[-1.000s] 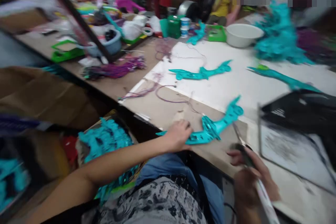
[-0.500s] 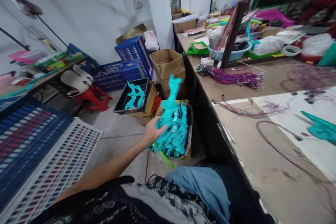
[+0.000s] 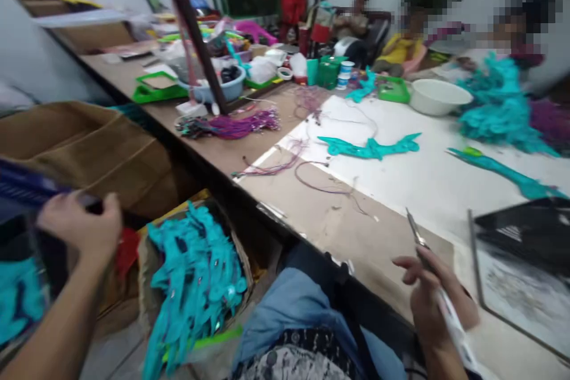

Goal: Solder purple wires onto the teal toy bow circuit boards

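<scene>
My left hand (image 3: 82, 225) is curled at the rim of the black tray (image 3: 56, 264), at the far left. Its thumb and fingers are around a dark corner there, partly hidden and blurred. Teal plastic pieces (image 3: 18, 297) lie in that tray. My right hand (image 3: 439, 303) holds a soldering iron (image 3: 452, 317) by its white handle, its metal tip pointing up over the table. Between my hands, lower down, a box (image 3: 146, 285) is heaped with similar teal pieces (image 3: 198, 267). One teal piece (image 3: 369, 147) lies on the white sheet beyond the iron.
The worktable (image 3: 338, 214) carries purple wire bundles (image 3: 240, 124), loose wires, a white basin (image 3: 439, 97), a teal pile (image 3: 503, 110) and a black-topped case (image 3: 529, 225). A dark post (image 3: 196, 29) rises from it. A brown paper bag (image 3: 84, 148) stands left. Several people sit beyond the table.
The view has swung right. My left hand has left the teal piece it had over the box and is now at the black tray. My right hand with the soldering iron has come into view.
</scene>
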The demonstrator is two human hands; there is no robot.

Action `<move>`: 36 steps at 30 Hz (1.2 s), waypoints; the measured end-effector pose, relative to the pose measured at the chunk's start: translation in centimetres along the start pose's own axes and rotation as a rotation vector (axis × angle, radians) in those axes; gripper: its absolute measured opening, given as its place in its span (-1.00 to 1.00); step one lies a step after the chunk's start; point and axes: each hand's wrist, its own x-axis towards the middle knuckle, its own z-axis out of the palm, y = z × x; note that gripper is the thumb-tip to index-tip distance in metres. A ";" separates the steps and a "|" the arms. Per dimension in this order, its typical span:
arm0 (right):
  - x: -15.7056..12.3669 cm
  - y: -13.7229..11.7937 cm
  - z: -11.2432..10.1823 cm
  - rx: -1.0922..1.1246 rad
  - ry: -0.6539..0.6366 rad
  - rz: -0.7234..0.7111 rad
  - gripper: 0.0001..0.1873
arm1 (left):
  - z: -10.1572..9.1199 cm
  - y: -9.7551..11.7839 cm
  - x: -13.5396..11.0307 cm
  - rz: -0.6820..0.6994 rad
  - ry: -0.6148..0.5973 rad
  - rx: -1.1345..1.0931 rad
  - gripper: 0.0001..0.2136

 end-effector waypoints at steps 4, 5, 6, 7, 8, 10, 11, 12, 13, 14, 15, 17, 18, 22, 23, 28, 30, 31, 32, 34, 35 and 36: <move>1.3 2.1 1.8 -0.137 -0.023 -0.038 -0.82 | 9.2 16.0 -2.7 0.500 -0.305 -0.323 -0.77; 1.6 2.5 2.3 -0.162 -0.046 -0.061 -0.84 | 11.0 20.1 -3.8 0.621 -0.419 -0.394 -0.75; 1.7 2.9 2.7 -0.183 -0.082 -0.089 -0.84 | 12.6 23.8 -4.8 0.741 -0.556 -0.440 -0.73; 1.9 3.2 3.0 -0.196 -0.124 -0.120 -0.84 | 14.2 27.0 -5.7 0.811 -0.660 -0.454 -0.69; 1.9 3.4 3.3 -0.198 -0.168 -0.146 -0.84 | 15.6 29.8 -6.5 0.823 -0.736 -0.431 -0.65; 1.9 3.6 3.7 -0.183 -0.231 -0.174 -0.83 | 18.0 33.9 -7.3 0.694 -0.814 -0.355 -0.64; 1.9 3.6 3.8 -0.171 -0.246 -0.180 -0.83 | 18.9 35.3 -7.5 0.642 -0.828 -0.334 -0.66; 2.0 3.6 3.9 -0.161 -0.255 -0.185 -0.83 | 19.8 36.3 -7.5 0.598 -0.835 -0.325 -0.71; 2.0 3.6 4.0 -0.154 -0.259 -0.187 -0.83 | 20.4 37.0 -7.5 0.575 -0.845 -0.331 -0.77; 2.1 3.5 4.0 -0.148 -0.257 -0.189 -0.83 | 20.9 37.4 -7.4 0.568 -0.863 -0.349 -0.83; 2.2 3.5 4.0 -0.139 -0.252 -0.192 -0.83 | 21.1 37.6 -7.2 0.559 -0.892 -0.373 -0.88; 2.6 3.4 4.0 -0.122 -0.223 -0.183 -0.83 | 20.8 37.6 -7.1 0.556 -0.969 -0.426 -0.90; 3.0 3.3 4.0 -0.114 -0.199 -0.169 -0.83 | 20.2 37.5 -7.1 0.547 -1.018 -0.478 -0.88; 4.5 2.2 4.5 -0.059 -0.081 -0.030 -0.79 | 16.1 37.6 -7.6 0.208 -1.271 -1.095 -0.79; 4.9 1.9 4.9 -0.030 -0.062 0.009 -0.78 | 14.8 37.8 -7.7 0.085 -1.313 -1.275 -0.71; 5.2 1.1 8.8 0.128 -0.128 0.028 -0.66 | 10.0 39.5 -7.0 -0.223 -1.325 -1.635 -0.30; 4.5 1.3 10.1 0.122 -0.193 -0.053 -0.68 | 9.1 39.7 -6.1 -0.295 -1.292 -1.661 -0.36; 4.1 1.5 10.4 0.100 -0.216 -0.075 -0.70 | 8.7 39.5 -5.7 -0.334 -1.280 -1.660 -0.43; 3.8 1.7 10.4 0.071 -0.220 -0.064 -0.72 | 8.5 39.1 -5.3 -0.377 -1.276 -1.655 -0.53; 3.6 2.0 9.7 0.006 -0.178 0.061 -0.74 | 8.3 37.5 -5.1 -0.462 -1.302 -1.640 -0.74; 4.0 2.2 9.1 -0.012 -0.125 0.159 -0.74 | 8.3 36.4 -5.2 -0.489 -1.331 -1.627 -0.83; 4.6 2.4 8.6 -0.009 -0.063 0.253 -0.72 | 8.5 35.2 -5.5 -0.504 -1.376 -1.600 -0.86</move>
